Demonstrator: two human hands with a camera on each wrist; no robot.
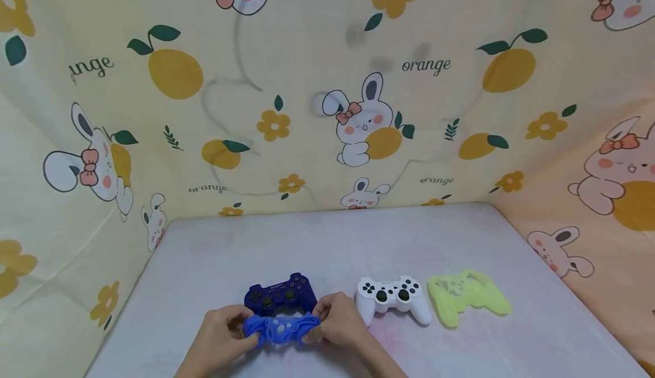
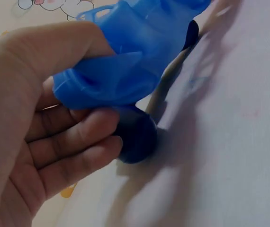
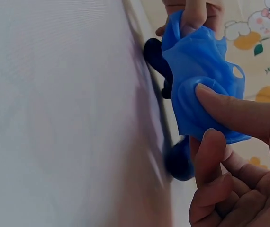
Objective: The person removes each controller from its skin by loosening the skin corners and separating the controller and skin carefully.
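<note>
A blue silicone controller cover (image 1: 282, 329) is stretched between both hands, bunched up at its two ends. My left hand (image 1: 221, 332) pinches its left end between thumb and fingers, as the left wrist view also shows on the blue cover (image 2: 125, 71). At the other end my right hand (image 1: 340, 322) grips it, the thumb pressing into the cover (image 3: 206, 104) in the right wrist view. Right behind lies a dark blue game controller (image 1: 281, 295) on the table, its handles partly hidden by the cover and hands. Whether cover and controller touch, I cannot tell.
A white game controller (image 1: 393, 297) lies right of my right hand. Beyond it is a yellow-green silicone cover (image 1: 468, 298), lying flat. The table (image 1: 327, 241) has a pale cloth, and a printed curtain (image 1: 307, 139) rises behind it and along both sides.
</note>
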